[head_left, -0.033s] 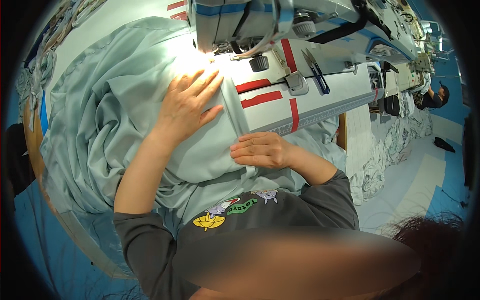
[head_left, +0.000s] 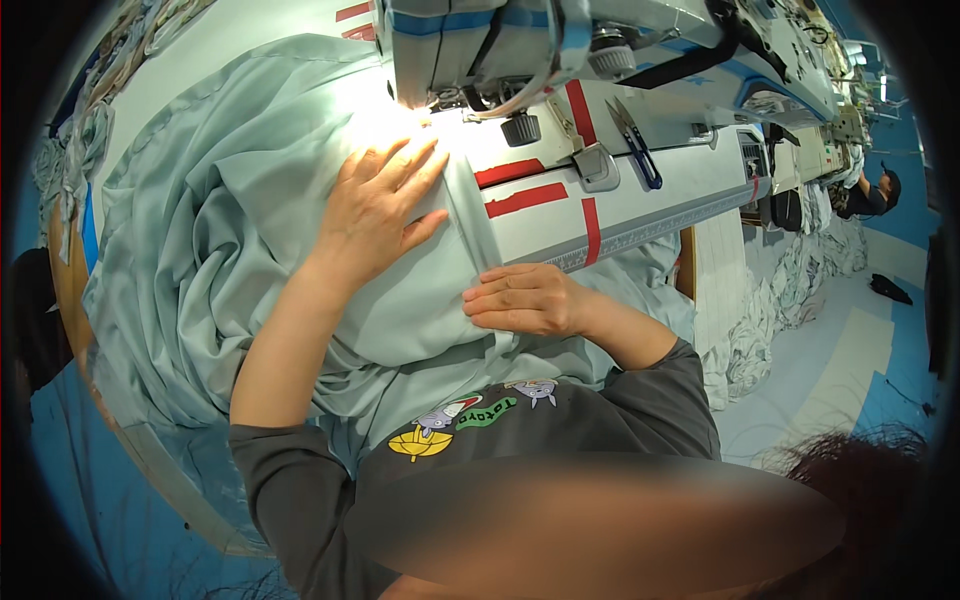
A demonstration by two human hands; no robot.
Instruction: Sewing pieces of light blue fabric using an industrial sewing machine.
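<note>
A large pale green cloth lies in loose folds over the left of the sewing table and down in front of me. My left hand rests flat on it, fingers stretched toward the brightly lit needle area of the sewing machine. Glare hides the needle and the cloth just under it. Close to the table's front edge, my right hand has its fingers pressed together over the cloth's straight folded edge. Its thumb is hidden, apparently beneath the cloth.
Small scissors with dark blue handles lie on the machine bed, right of a metal plate. Red tape strips and a ruler scale mark the bed. Heaped fabric and another person are at the right.
</note>
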